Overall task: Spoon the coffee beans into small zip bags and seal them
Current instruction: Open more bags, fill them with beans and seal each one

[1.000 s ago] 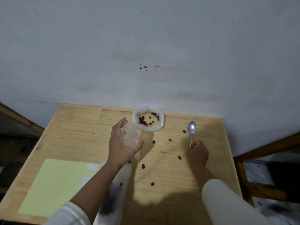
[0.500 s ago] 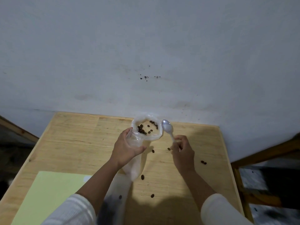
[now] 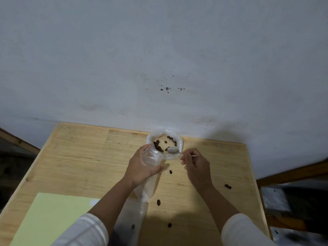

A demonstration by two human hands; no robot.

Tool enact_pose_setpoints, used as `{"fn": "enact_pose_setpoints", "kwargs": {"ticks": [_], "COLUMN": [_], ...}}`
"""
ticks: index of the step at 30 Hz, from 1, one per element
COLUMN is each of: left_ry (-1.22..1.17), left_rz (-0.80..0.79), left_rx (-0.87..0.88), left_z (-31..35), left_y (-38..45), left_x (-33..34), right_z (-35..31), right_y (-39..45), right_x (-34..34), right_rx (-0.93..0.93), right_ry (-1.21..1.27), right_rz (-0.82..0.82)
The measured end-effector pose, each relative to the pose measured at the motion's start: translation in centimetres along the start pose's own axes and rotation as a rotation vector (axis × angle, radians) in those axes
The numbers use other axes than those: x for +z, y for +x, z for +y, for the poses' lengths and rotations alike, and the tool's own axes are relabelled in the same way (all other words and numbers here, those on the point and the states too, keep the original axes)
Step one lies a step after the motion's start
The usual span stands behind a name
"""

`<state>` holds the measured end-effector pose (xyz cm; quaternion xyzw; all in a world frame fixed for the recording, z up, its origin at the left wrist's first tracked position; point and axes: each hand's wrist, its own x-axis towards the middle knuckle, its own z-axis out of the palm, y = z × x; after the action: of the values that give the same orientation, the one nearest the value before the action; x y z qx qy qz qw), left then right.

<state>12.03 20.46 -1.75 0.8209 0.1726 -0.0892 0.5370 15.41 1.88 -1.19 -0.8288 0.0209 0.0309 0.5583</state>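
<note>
A clear plastic bag of coffee beans (image 3: 178,142) stands open at the table's far edge, dark beans lying inside it. My left hand (image 3: 140,166) holds a small clear zip bag (image 3: 152,158) upright with its mouth beside the bean bag; its lower end hangs down to the table. My right hand (image 3: 196,166) pinches the handle of a metal spoon (image 3: 173,150), whose bowl is dipped inside the bean bag among the beans. Several loose beans, such as one coffee bean (image 3: 170,172), lie scattered on the wood.
The wooden table (image 3: 79,157) stands against a grey-white wall. A pale green sheet (image 3: 53,215) lies at the near left. Another clear plastic bag (image 3: 131,219) lies at the near edge between my arms. A wooden frame (image 3: 292,172) stands to the right.
My right hand lifted the spoon from the table's right side and brought it left into the bean bag. My left hand kept the zip bag by the bean bag.
</note>
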Motion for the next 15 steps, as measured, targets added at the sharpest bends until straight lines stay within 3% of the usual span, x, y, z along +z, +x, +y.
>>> {"fn": "enact_pose_setpoints", "kwargs": {"ticks": [11, 15], "left_ry": [-0.027, 0.024], "left_rz": [-0.016, -0.004], "left_rx": [0.062, 0.111], "left_z": [0.3, 0.3], "left_y": [1.4, 1.3], "left_x": [0.9, 1.1], "right_z": [0.5, 1.5], "right_y": [1.6, 1.6], "right_x": [0.6, 1.5], "right_rx": [0.168, 0.324], "right_ry": [0.210, 0.346], "right_rz": [0.030, 0.109]}}
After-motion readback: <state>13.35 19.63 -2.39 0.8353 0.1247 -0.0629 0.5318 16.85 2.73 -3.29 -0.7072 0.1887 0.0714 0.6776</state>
